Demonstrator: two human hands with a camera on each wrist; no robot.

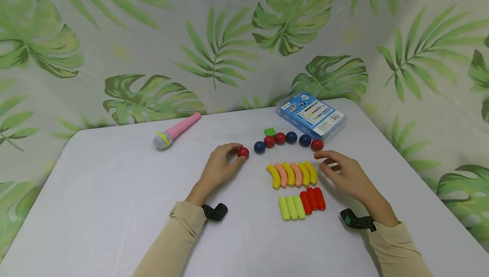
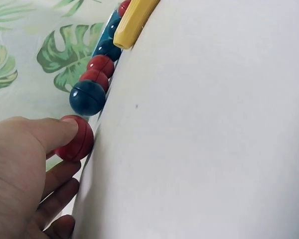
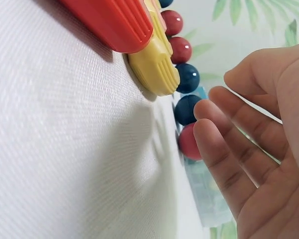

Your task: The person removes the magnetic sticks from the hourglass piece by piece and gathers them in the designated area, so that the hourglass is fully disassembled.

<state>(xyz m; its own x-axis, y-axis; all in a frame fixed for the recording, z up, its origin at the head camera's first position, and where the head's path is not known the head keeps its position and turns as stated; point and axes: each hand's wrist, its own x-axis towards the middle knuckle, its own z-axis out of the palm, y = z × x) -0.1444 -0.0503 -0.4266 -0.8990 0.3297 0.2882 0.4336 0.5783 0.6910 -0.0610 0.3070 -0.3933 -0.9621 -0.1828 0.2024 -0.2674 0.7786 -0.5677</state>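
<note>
My left hand (image 1: pixel 221 167) pinches a red ball (image 1: pixel 243 152) between thumb and fingers, at the left end of an arc of balls. Beside it in that arc lies a dark blue ball (image 2: pixel 87 98), a small gap away. The arc runs on through red and blue balls to a red ball (image 1: pixel 317 144) at its right end. My right hand (image 1: pixel 345 174) hovers near that end with loosely bent fingers and holds nothing. Below the arc, curved yellow and pink pieces (image 1: pixel 291 175) lie side by side. Nearer me are light green sticks (image 1: pixel 292 208) and red sticks (image 1: pixel 313 199).
A green block (image 1: pixel 270 132) sits behind the balls. At the back right lies a blue box in clear plastic (image 1: pixel 313 113). A pink toy microphone (image 1: pixel 177 130) lies at the back left of the white table (image 1: pixel 95 200). Leaf-patterned cloth (image 1: pixel 229 35) hangs behind.
</note>
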